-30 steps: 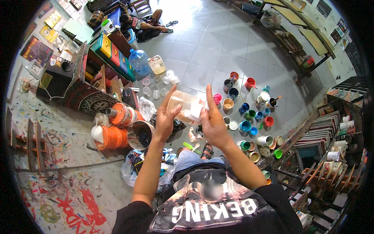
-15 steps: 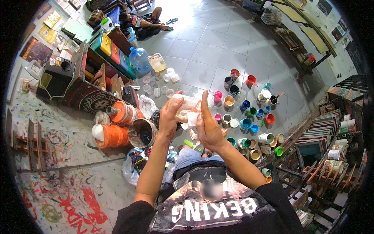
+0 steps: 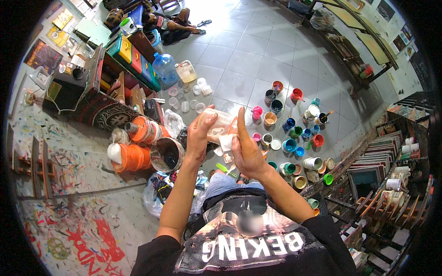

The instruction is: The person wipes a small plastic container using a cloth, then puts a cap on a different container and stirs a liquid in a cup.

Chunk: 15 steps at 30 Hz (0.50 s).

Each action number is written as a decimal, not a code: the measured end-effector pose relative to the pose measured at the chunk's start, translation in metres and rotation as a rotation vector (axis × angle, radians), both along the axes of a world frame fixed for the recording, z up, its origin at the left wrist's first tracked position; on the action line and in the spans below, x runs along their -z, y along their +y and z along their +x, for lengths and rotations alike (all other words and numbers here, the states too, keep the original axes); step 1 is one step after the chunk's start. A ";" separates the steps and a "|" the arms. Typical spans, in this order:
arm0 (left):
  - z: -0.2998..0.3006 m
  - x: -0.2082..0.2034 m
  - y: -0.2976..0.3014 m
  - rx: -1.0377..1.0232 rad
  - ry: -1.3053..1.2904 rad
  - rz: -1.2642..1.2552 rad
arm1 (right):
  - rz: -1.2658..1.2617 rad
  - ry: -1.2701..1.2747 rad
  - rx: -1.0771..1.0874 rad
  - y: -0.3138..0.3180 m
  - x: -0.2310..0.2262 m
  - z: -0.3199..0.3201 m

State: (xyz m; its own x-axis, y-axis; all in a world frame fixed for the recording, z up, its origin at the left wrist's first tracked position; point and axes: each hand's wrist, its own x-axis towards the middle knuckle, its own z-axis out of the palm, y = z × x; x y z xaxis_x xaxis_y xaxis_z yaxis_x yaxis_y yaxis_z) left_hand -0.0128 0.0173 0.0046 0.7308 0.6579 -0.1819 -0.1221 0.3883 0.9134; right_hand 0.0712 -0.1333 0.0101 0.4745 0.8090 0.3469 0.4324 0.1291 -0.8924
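Between my hands, above my knees, is a clear plastic container [image 3: 225, 120] with a faint orange tint, tilted on its side. My left hand [image 3: 200, 135] is wrapped round its left end. A crumpled white tissue [image 3: 226, 141] lies against the container's lower side, and the thumb of my right hand [image 3: 248, 149] presses on it. My right fingers are stretched up along the container's other end. Below, near my feet, are a lime-green strip [image 3: 225, 169] and a pale spoon-like piece [image 3: 231, 169].
Several open paint pots, such as a red one [image 3: 296, 95], crowd the floor at right. Empty clear cups [image 3: 185, 106] and a blue water jug [image 3: 165, 69] stand at left, above orange buckets [image 3: 133, 158]. A person [image 3: 177, 23] is on the floor at the far left.
My hands keep nearly the same place and hold. The container and tissue have shifted slightly between them. The floor view has moved a little.
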 end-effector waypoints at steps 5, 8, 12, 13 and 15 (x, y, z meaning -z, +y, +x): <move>-0.005 -0.006 0.004 0.038 0.021 0.189 | -0.096 0.223 -0.026 -0.007 -0.007 0.001; -0.007 -0.004 0.007 0.066 -0.025 0.269 | -0.028 0.236 -0.043 -0.007 -0.009 0.005; -0.004 0.002 0.006 0.072 -0.042 0.218 | 0.055 0.237 -0.051 -0.006 -0.009 0.007; -0.002 0.005 0.003 0.054 -0.045 0.177 | 0.051 0.219 -0.036 -0.007 -0.010 0.007; 0.001 0.007 0.000 0.021 -0.046 0.115 | 0.046 0.194 -0.028 -0.009 -0.011 0.006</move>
State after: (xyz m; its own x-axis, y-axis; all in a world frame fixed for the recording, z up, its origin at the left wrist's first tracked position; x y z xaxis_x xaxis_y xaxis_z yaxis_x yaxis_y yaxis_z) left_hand -0.0118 0.0170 -0.0021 0.7504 0.6570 -0.0720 -0.1584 0.2845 0.9455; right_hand 0.0773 -0.1425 0.0207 0.5135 0.8084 0.2879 0.2488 0.1808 -0.9515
